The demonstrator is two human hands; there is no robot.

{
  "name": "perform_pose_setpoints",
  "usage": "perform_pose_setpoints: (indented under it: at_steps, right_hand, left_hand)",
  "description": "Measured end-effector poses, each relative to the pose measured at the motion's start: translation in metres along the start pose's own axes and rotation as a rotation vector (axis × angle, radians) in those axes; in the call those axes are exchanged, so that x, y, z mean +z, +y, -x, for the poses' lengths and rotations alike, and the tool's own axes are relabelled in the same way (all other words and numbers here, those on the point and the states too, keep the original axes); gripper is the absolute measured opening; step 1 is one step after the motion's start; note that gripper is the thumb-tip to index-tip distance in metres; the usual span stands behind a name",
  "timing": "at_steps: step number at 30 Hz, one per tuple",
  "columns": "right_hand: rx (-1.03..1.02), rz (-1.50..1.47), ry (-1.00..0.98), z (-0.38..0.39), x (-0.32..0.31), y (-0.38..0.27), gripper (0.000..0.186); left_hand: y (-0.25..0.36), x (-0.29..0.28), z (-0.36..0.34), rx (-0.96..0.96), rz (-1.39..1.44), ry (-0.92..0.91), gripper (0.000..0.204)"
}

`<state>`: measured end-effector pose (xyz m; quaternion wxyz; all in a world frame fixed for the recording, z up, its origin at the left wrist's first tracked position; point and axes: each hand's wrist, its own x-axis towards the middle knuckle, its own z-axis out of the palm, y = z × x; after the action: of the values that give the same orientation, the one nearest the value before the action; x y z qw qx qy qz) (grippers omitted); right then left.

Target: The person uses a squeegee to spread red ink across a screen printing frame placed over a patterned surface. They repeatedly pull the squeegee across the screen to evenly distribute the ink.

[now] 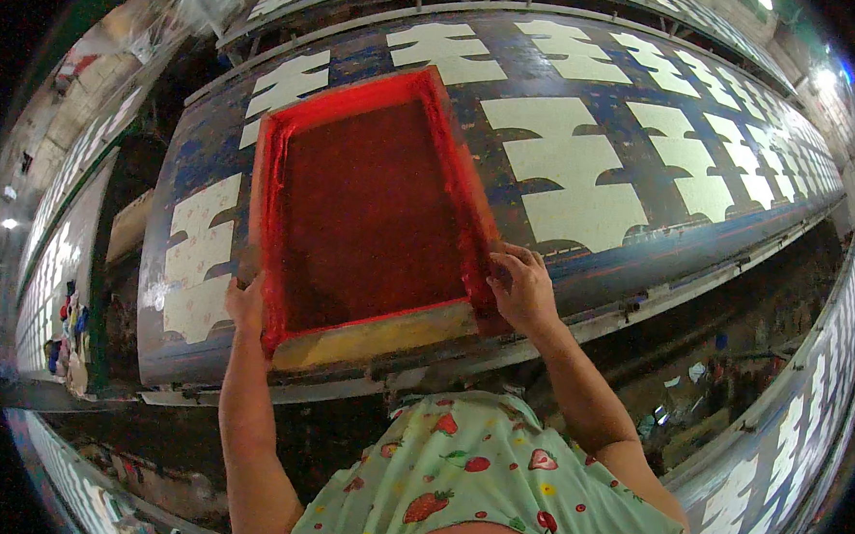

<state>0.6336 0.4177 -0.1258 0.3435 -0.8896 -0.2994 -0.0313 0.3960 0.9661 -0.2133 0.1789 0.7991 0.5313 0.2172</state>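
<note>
Shirt [477, 434] nearest, left fingers [236, 288] and right fingers [516, 263] clasp the red frame [272, 220] between them.

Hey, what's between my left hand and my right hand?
The red framed screen spans the stretch between your left hand and right hand; the head view shows it.

The left forearm [248, 398], bare, reaches almost straight out, and the left hand [245, 301] at its end is closed in a grip, partly hidden from me. Well apart from it, the right forearm [584, 382], bare too, slants inward; the right hand [529, 292] grips with bent fingers [519, 257].
</note>
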Motion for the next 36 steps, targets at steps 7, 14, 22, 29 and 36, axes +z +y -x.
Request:
perform_pose_setpoints:
  at_steps: [7,14,22,29,36]
  right_hand:
    - [0.203,-0.023,-0.162,-0.032,0.019,0.012,0.071]
    - [0.231,0.098,-0.108,-0.042,0.027,0.002,0.059]
    - [0.22,0.036,-0.079,-0.053,0.0,-0.023,0.046]
    - [0.195,0.032,-0.057,-0.078,-0.043,-0.011,0.039]
    - [0.286,0.034,-0.003,-0.087,-0.096,0.078,0.037]
  left_hand:
    - [-0.008,0.005,0.003,0.031,-0.162,0.066,0.076]
    - [0.021,-0.018,0.019,-0.05,0.114,-0.095,0.065]
    - [0.017,-0.023,0.008,-0.154,0.445,-0.237,0.045]
    - [0.056,-0.031,0.018,-0.151,0.626,-0.232,0.042]
    - [0.159,0.0,0.071,-0.107,0.496,-0.227,0.044]
